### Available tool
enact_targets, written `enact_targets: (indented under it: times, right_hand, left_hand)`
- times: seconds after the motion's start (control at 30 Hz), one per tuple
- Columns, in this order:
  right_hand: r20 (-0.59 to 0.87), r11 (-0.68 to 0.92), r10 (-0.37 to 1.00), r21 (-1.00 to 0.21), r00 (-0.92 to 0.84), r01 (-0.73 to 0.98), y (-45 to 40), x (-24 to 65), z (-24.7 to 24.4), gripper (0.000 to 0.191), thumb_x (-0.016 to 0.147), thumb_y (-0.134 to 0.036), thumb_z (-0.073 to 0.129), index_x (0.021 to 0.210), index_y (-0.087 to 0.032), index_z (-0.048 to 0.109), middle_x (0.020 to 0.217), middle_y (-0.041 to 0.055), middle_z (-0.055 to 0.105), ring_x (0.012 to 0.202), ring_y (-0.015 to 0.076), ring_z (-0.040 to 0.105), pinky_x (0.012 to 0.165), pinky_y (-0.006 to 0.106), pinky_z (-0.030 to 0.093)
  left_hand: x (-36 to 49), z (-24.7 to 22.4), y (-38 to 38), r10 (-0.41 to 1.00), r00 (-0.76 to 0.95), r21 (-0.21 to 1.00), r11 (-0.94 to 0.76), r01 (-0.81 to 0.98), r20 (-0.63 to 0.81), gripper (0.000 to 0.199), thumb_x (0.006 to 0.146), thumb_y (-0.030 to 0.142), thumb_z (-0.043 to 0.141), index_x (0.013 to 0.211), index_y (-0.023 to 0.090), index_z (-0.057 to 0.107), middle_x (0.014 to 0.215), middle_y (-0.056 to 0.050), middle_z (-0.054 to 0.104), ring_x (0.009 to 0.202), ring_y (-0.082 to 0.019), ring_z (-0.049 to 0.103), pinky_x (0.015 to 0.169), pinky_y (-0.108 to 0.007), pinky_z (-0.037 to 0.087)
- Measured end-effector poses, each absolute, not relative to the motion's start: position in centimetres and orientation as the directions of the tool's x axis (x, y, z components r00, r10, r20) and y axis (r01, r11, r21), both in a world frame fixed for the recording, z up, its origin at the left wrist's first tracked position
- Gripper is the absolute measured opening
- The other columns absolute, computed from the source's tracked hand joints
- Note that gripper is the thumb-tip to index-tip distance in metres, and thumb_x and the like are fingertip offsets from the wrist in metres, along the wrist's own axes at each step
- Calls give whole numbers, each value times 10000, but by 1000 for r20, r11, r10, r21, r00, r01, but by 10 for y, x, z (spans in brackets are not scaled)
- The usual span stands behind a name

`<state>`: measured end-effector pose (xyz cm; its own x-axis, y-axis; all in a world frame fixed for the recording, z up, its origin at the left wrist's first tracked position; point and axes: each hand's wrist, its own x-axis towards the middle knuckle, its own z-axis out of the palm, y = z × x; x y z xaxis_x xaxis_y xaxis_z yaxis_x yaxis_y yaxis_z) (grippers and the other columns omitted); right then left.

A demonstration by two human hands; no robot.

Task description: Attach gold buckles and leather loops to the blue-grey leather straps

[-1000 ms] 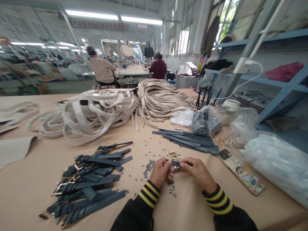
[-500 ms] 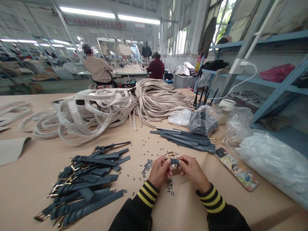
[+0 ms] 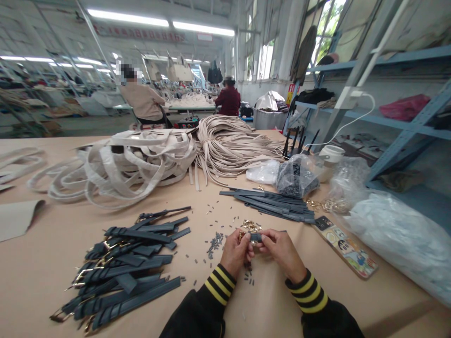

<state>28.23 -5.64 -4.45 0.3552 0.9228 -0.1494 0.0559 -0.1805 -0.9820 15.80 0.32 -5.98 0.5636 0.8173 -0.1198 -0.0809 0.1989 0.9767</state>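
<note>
A short dark blue strap (image 3: 255, 237) is pinched between my two hands over the table. My left hand (image 3: 237, 249) grips its left end, next to a bit of gold metal. Closed on the right end is my right hand (image 3: 282, 249), with part of a strap showing behind its knuckles. Just beyond the fingers lies a small heap of gold buckles (image 3: 251, 225). Small dark pieces (image 3: 215, 243) are scattered left of my left hand, and several more lie below the strap.
Finished-looking blue straps with gold buckles (image 3: 130, 267) are piled at left, loose blue straps (image 3: 275, 204) beyond my right hand. Beige straps (image 3: 232, 143) fill the back. A patterned phone case (image 3: 347, 246) and plastic bags (image 3: 398, 234) lie at right. Two people sit beyond.
My left hand has shifted very slightly right. The strap remains held between both hands, and the piles look the same.
</note>
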Motion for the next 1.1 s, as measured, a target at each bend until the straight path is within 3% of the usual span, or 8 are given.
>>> enact_targets:
  times: [0.33, 0.6, 0.83, 0.97, 1.1]
  right_hand:
    - [-195, -199, 930, -980, 311, -20, -60, 284, -40, 352, 647, -415, 653, 838, -119, 656, 717, 41, 666, 692, 183, 624, 638, 283, 511]
    - [-108, -110, 962, -994, 251, -9, -59, 283, -46, 223, 695, -327, 622, 812, -139, 652, 678, 13, 644, 615, 134, 591, 585, 235, 477]
    - [1, -55, 968, -975, 252, 215, -55, 281, -44, 162, 718, -242, 577, 796, -124, 656, 598, 13, 624, 555, 138, 554, 542, 244, 443]
    - [44, -48, 966, -938, 256, 343, -55, 281, -39, 157, 734, -206, 541, 805, -146, 667, 752, 46, 673, 704, 174, 601, 660, 267, 463]
    - [13, -62, 988, -876, 152, 478, -61, 294, -23, 229, 797, -246, 461, 846, -163, 669, 730, 40, 668, 609, 155, 592, 572, 251, 459]
  left_hand:
    - [159, -61, 2, 816, 566, 974, 208, -93, -121, 258, 757, 405, 510, 721, 158, 443, 469, 56, 530, 316, -60, 448, 329, -166, 335]
    - [160, -61, -1, 769, 631, 976, 199, -82, -104, 286, 749, 424, 514, 693, 154, 438, 456, 57, 513, 343, -65, 483, 333, -153, 364]
    - [162, -61, -9, 791, 600, 989, 149, -1, -118, 342, 808, 470, 378, 696, 154, 447, 472, 43, 519, 332, -61, 459, 310, -151, 346]
    - [160, -62, -9, 774, 625, 995, 87, 54, -101, 288, 788, 440, 442, 748, 155, 457, 501, 49, 528, 345, -58, 463, 314, -144, 337]
    - [159, -59, -6, 757, 640, 992, 107, 74, -129, 278, 761, 428, 491, 741, 152, 469, 483, 58, 513, 335, -50, 439, 309, -138, 309]
